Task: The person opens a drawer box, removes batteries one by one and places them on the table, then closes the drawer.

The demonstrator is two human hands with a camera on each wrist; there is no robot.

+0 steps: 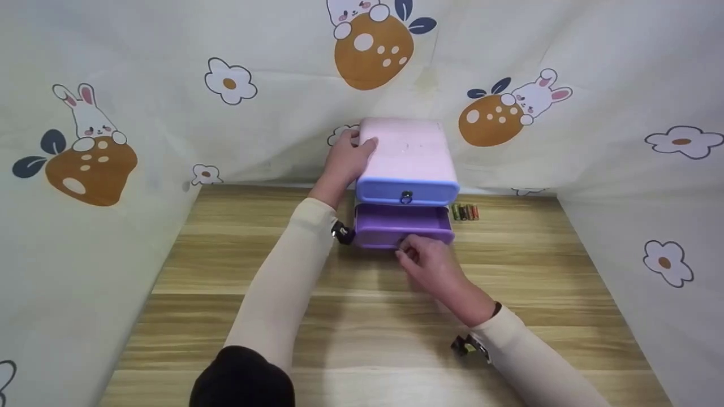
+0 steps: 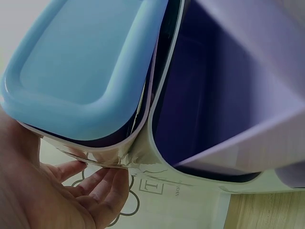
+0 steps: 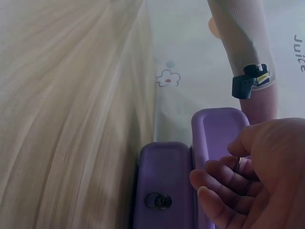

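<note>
A small drawer cabinet (image 1: 404, 150) with a pale pink shell stands against the back wall. Its blue top drawer (image 1: 407, 192) is closed. Below it, a purple drawer (image 1: 373, 237) is pulled partway out, and its visible inside looks bare in the left wrist view. My right hand (image 1: 432, 263) pinches that drawer's metal ring pull (image 3: 238, 164) between thumb and fingers. My left hand (image 1: 348, 161) rests at the cabinet's upper left edge, one digit on top and several fingers against the side (image 2: 102, 188). Lower still, a second purple drawer (image 3: 164, 174) is closed.
Several small batteries (image 1: 465, 212) lie side by side on the wooden table (image 1: 367, 350), just right of the cabinet. Cloth walls (image 1: 271, 130) printed with rabbits and flowers enclose the table at the back and both sides.
</note>
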